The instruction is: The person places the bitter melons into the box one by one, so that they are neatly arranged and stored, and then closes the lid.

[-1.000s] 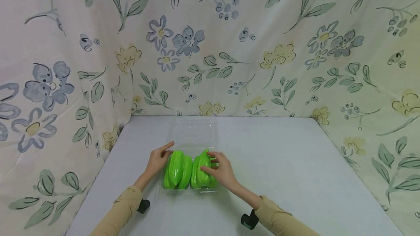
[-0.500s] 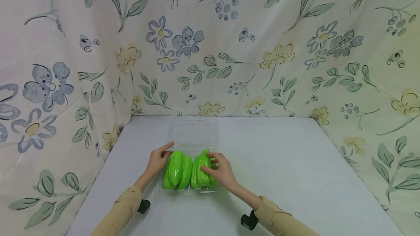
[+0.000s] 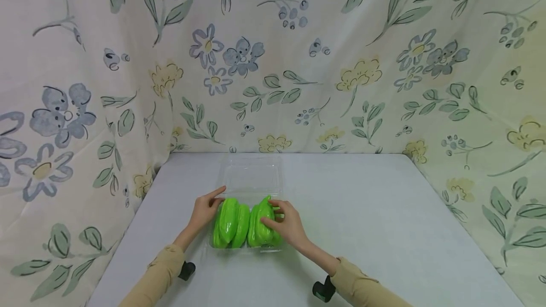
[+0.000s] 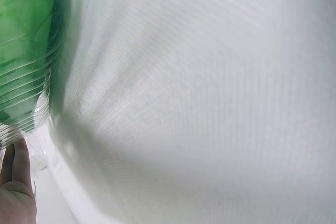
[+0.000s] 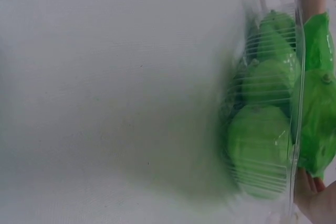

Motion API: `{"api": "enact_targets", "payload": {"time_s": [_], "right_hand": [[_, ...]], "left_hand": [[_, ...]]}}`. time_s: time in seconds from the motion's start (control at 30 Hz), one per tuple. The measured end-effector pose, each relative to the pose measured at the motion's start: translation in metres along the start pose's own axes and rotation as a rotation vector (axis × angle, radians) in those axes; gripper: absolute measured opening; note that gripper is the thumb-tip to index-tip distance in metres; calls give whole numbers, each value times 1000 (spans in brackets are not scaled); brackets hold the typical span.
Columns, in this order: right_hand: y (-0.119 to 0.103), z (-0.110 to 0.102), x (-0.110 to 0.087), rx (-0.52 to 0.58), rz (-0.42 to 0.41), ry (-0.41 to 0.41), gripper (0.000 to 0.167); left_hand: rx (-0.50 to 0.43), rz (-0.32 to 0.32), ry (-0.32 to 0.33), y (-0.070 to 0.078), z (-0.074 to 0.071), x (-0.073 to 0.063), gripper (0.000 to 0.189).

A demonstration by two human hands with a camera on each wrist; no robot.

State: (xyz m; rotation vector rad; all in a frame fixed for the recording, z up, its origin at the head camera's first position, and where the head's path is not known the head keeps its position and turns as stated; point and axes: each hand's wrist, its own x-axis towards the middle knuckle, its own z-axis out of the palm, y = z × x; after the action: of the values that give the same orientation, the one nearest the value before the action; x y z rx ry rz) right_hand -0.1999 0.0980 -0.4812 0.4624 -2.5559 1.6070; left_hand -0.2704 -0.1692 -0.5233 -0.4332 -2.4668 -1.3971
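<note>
A clear plastic clamshell box (image 3: 266,250) lies with its lid (image 3: 251,176) folded back, away from me. Glossy green peppers are heaped in it in two groups, one on the left (image 3: 229,221) and one on the right. My left hand (image 3: 204,211) is at the box's far left corner, index finger stretched along the rim; in the left wrist view its straight fingers (image 4: 21,163) touch the ribbed wall. My right hand (image 3: 292,224) holds the upper green pepper (image 3: 264,231) of the right group between thumb and fingers. Its fingertips are partly hidden behind that pepper.
The box stands on a white table (image 3: 384,212), left of the middle. A floral curtain (image 3: 298,60) hangs behind it and along both sides. Dark camera mounts stick out below both wrists, the left mount (image 3: 186,270) and the right mount (image 3: 324,289), near the table surface.
The head view has tipped up very slightly, so everything sits a little lower in it. Both hands, the box and the peppers keep their places.
</note>
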Motion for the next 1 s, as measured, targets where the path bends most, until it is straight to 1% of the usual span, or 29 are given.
{"api": "enact_targets", "payload": {"time_s": [0.1, 0.23, 0.43, 0.53, 0.63, 0.7, 0.8, 0.9, 1.0], "right_hand": [[2, 1, 0, 8, 2, 6, 52], [3, 1, -1, 29, -10, 9, 51], [3, -1, -2, 44, -20, 7, 51], [4, -1, -3, 42, -18, 5, 52], [5, -1, -4, 48, -26, 12, 52], [5, -1, -4, 58, -21, 26, 52], [6, -2, -4, 85, -16, 56, 52], [6, -5, -2, 103, 6, 113, 50], [6, -8, 3, 99, 36, 188, 47]], "left_hand": [[-15, -12, -3, 0, -1, -1, 39], [-1, -5, -13, -1, -2, -1, 39], [88, 39, -36, -1, -4, 1, 39], [142, 75, -24, -2, -4, 1, 40], [205, 109, 16, -2, -5, 0, 40], [255, 134, 62, -1, -5, -1, 41], [294, 160, 132, 0, -5, -3, 41], [308, 160, 203, 1, -5, -4, 42], [285, 127, 279, 1, -5, -5, 40]]}}
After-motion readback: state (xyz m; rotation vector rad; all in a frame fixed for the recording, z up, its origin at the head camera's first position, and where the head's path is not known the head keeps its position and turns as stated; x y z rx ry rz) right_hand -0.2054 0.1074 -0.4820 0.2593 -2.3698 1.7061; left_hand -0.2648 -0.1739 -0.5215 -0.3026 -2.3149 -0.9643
